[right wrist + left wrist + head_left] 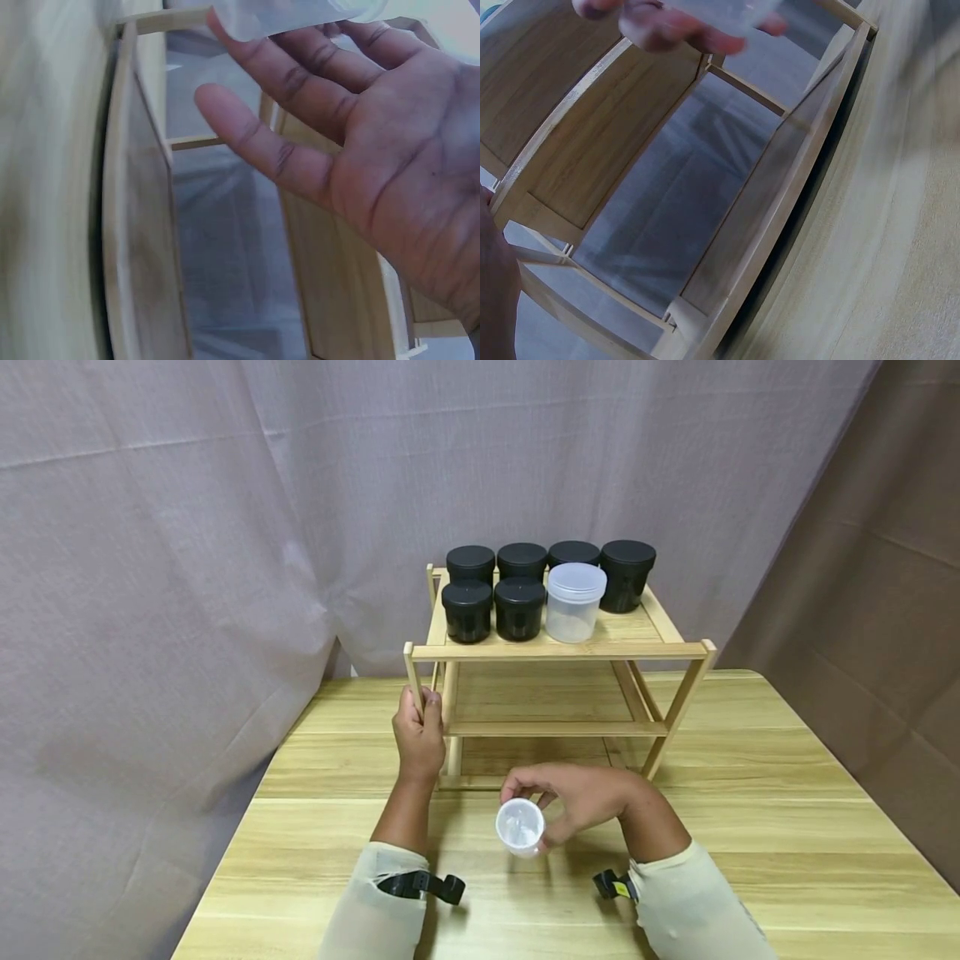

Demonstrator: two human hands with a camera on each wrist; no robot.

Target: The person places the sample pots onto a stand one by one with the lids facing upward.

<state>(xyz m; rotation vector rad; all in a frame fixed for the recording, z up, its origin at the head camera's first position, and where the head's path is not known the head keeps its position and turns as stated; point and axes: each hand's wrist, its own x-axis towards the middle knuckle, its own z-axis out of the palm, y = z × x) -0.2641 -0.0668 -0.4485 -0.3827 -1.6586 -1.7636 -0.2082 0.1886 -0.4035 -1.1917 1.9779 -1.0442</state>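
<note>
My left hand (420,739) grips the left front post of a three-tier bamboo rack (555,651); its edge shows at the far left of the left wrist view. In front of the rack, over the table, my right hand (588,795) holds a small translucent plastic jar (521,827) between thumb and fingers. The jar's round white-rimmed end faces up toward the head camera. In the right wrist view the fingers (300,79) spread beneath the jar (277,15), which is partly cut off at the top. The thumb is hidden there.
On the rack's top shelf stand several black lidded jars (519,610) in two rows, with a translucent lidded jar (573,603) at the front right. The rack stands on a wooden table (780,827). Grey curtain (187,568) hangs behind, brown cloth (870,635) at right.
</note>
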